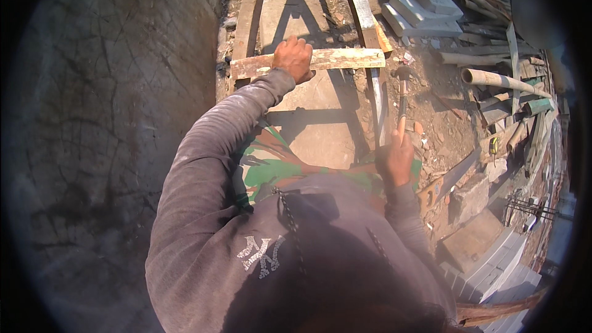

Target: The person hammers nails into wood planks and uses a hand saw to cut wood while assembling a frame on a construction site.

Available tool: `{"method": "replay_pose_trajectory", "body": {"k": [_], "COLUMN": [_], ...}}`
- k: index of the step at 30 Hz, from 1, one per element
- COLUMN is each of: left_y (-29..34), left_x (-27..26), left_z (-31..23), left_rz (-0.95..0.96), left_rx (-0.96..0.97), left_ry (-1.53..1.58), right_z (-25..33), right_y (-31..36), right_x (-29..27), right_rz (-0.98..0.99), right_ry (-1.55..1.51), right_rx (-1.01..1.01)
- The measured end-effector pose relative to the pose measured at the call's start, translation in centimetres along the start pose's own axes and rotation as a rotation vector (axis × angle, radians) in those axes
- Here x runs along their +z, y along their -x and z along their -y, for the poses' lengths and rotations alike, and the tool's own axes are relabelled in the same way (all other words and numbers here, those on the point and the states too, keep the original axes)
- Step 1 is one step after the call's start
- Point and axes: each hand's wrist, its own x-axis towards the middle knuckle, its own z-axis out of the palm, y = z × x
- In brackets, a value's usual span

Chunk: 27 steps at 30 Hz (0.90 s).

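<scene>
Seen from above, a person in a dark sweatshirt [203, 148] and camouflage trousers [271, 160] works outdoors in sunlight. At 12 o'clock, a short, rough wooden board [348, 59] lies crosswise over two long rails [248, 15]; the left hand [294, 58] has its fingers curled closed around it, left of the board's middle. At 3 o'clock, the right hand [396, 157] is closed in a fist around the handle of a hammer [403, 95], whose head points up toward 2 o'clock, just beyond the board's right end. A handsaw [456, 176] lies beyond the right hand, between 3 and 4 o'clock. Pale blocks [425, 9] are piled at 1 o'clock; a stained wall [111, 135] fills 9 o'clock.
</scene>
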Motion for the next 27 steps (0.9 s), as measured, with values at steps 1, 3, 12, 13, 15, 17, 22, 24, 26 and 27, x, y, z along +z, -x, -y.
{"method": "replay_pose_trajectory", "body": {"k": [1, 3, 12, 13, 15, 17, 22, 24, 26, 27], "left_y": [0.0, 0.0, -0.3, -0.4, -0.6, -0.9, -1.2, -1.3, -1.2, -1.3], "left_x": [0.1, 0.0, -0.8, -0.8, -1.3, -1.6, -1.4, -1.2, -1.1, -1.2], "left_z": [0.1, 0.2, 0.0, 0.0, 0.1, 0.2, 0.5, 0.5, 0.5, 0.5], "left_rz": [-0.004, -0.005, 0.061, 0.056, 0.082, 0.096, 0.1, 0.092, 0.079, 0.083], "left_rx": [-0.007, -0.01, 0.029, 0.032, 0.026, 0.006, 0.015, 0.017, 0.02, 0.024], "left_ry": [-0.001, 0.005, 0.029, 0.021, -0.005, 0.007, -0.004, -0.003, -0.01, -0.01], "right_z": [0.4, 1.1, 1.5, 1.2, 1.0, 1.2, 2.9, 2.6, 2.3, 3.6], "right_y": [0.1, 0.2, 0.5, 0.5, 0.4, 0.4, 0.9, 0.7, 0.8, 0.9], "right_x": [0.0, 0.0, 0.2, 0.0, 0.1, -0.1, 0.1, 0.1, -0.3, -0.7], "right_rz": [0.0, 0.004, -0.047, -0.051, -0.046, -0.053, -0.073, -0.078, -0.009, 0.059], "right_ry": [-0.004, 0.012, 0.101, 0.207, 0.271, 0.258, 0.13, 0.165, 0.21, 0.208], "right_rx": [0.012, 0.031, -0.062, -0.183, -0.273, -0.301, -0.193, -0.252, -0.217, -0.122]}}
